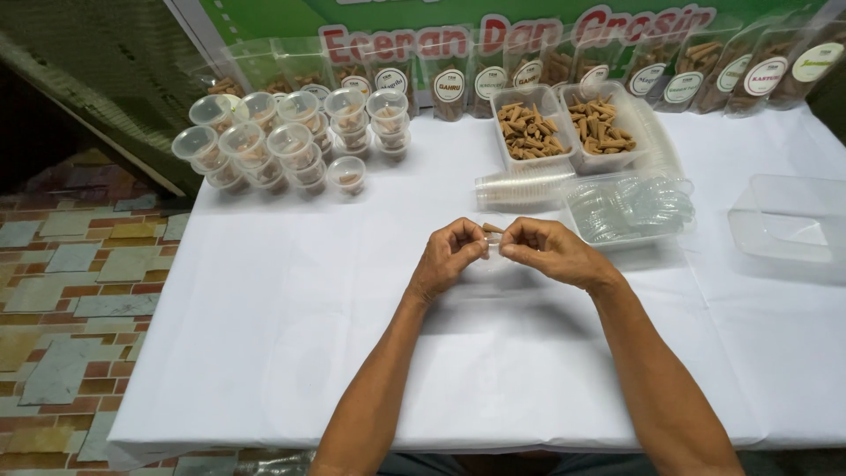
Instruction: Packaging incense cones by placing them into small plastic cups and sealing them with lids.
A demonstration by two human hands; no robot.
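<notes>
- I see my left hand (pixel 451 254) and right hand (pixel 548 249) meeting over the middle of the white table (pixel 264 335), fingertips almost touching.
- Both hands are pinched together on a small brown cone (pixel 492 229) and what looks like a tiny clear cup (pixel 493 247) between them; I cannot tell which hand grips which.
- Far right of the hands sit 2 clear tubs of cones (pixel 564 128), with a tray of clear lids (pixel 630 207) just nearer.
- Far left stand stacked filled cups (pixel 291 141).
- An empty clear box (pixel 789 220) lies at the right edge.
</notes>
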